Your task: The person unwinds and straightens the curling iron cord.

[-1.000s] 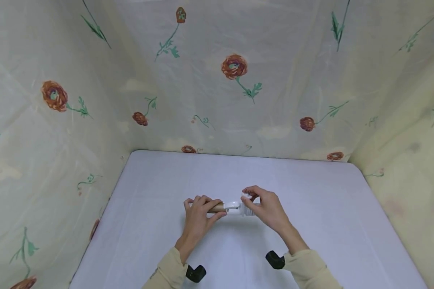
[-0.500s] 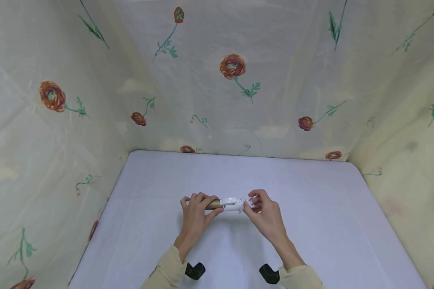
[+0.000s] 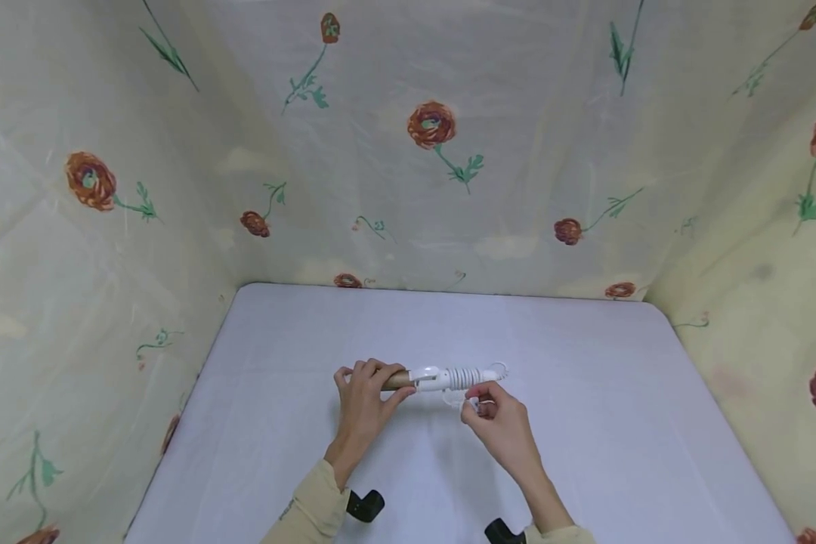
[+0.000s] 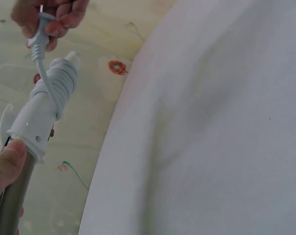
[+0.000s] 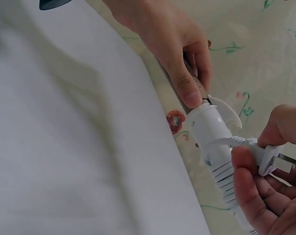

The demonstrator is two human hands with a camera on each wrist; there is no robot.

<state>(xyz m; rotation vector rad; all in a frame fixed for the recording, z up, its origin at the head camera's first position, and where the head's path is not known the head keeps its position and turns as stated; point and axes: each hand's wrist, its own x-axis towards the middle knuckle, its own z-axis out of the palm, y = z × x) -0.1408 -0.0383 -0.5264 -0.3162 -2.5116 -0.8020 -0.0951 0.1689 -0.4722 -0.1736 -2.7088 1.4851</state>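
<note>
A curling iron point(image 3: 427, 379) with a white handle and a gold-brown barrel is held above the table, lying sideways in the head view. My left hand point(image 3: 366, 397) grips the barrel point(image 4: 16, 196), its thumb near the handle's base. White cord point(image 3: 462, 378) is coiled several turns around the handle point(image 5: 211, 129). Between thumb and fingers, my right hand point(image 3: 499, 419) pinches the white plug point(image 5: 269, 159), just on the near side of the coil. Metal prongs point(image 5: 283, 162) stick out of the plug. A short length of cord point(image 4: 47, 83) runs from plug to coil.
Beneath the hands spreads a white-covered table point(image 3: 585, 378). Pale curtains point(image 3: 517, 151) with printed red flowers enclose its back and sides. Black wrist devices point(image 3: 366, 506) sit at both sleeves.
My right hand has swung from the handle's far side, past its end, to the near side with the plug. The left hand keeps its grip, shifting slightly left in view.
</note>
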